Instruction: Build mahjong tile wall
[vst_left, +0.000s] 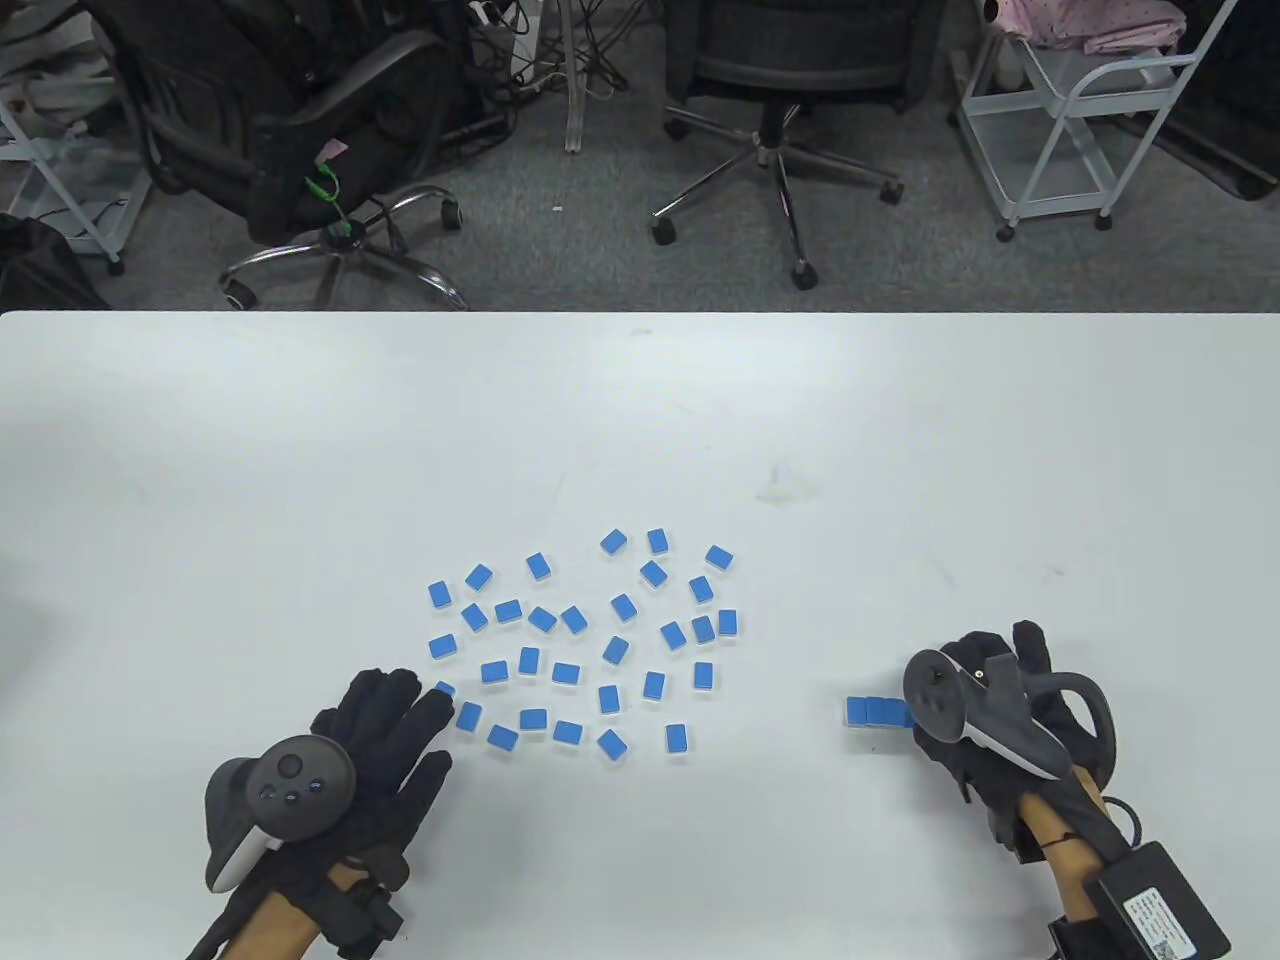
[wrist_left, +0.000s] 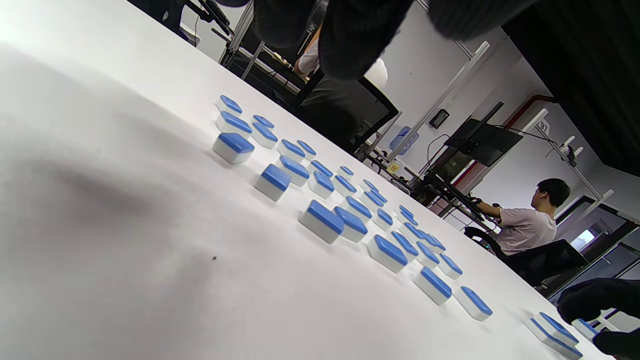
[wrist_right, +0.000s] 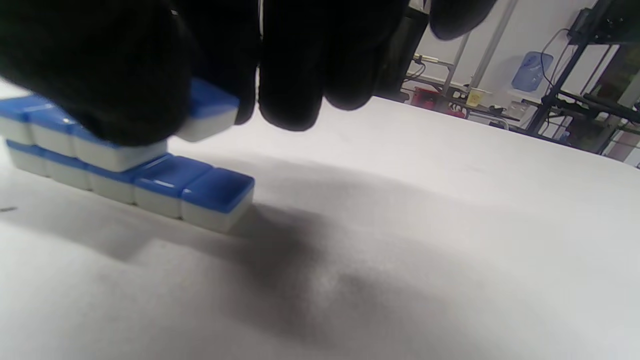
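Observation:
Several loose blue-backed mahjong tiles (vst_left: 585, 640) lie scattered face down on the white table (vst_left: 640, 420); they also show in the left wrist view (wrist_left: 322, 220). A short two-layer tile wall (vst_left: 876, 711) stands at the right, with a longer bottom row (wrist_right: 192, 187) and a shorter top row (wrist_right: 50, 127). My right hand (vst_left: 925, 720) pinches one tile (wrist_right: 212, 112), tilted, at the end of the top row above the bottom row. My left hand (vst_left: 400, 700) lies flat with fingers spread and holds nothing; its fingertips are next to a loose tile (vst_left: 445, 690).
The far table edge (vst_left: 640, 313) runs across the view, with office chairs (vst_left: 790, 80) and a white cart (vst_left: 1080, 120) on the floor behind it. The wall and my right hand show far off in the left wrist view (wrist_left: 552, 330).

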